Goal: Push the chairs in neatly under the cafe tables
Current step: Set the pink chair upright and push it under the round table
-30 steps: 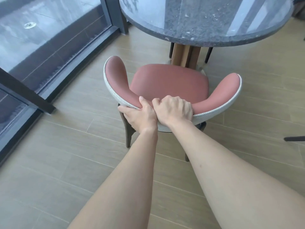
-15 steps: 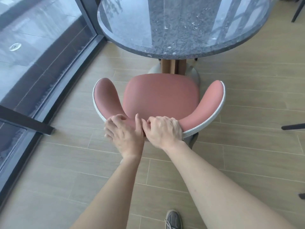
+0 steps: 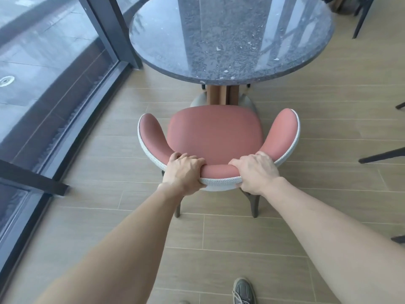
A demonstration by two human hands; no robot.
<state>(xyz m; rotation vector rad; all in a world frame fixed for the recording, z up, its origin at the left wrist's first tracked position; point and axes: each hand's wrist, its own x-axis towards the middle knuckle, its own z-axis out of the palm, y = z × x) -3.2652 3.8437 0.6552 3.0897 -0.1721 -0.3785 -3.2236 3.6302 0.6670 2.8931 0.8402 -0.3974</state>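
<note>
A pink chair (image 3: 215,131) with a curved, grey-backed backrest faces a round dark stone table (image 3: 230,36) on a wooden pedestal (image 3: 222,95). The seat's front edge lies just short of the table's near rim, close to the pedestal. My left hand (image 3: 184,173) grips the top of the backrest on its left part. My right hand (image 3: 255,172) grips the same rail on its right part. Both hands have fingers curled over the pink inner side, and a stretch of backrest shows between them.
A dark-framed glass wall (image 3: 109,34) curves along the left, close to the chair. Black legs of other chairs (image 3: 381,155) reach in from the right edge, and another leg (image 3: 361,16) stands at the top right. My grey shoe (image 3: 243,290) is on the wood-look floor below.
My hands, side by side at the middle of the backrest before, have slid apart to its left and right parts. The chair now stands squarer to the table.
</note>
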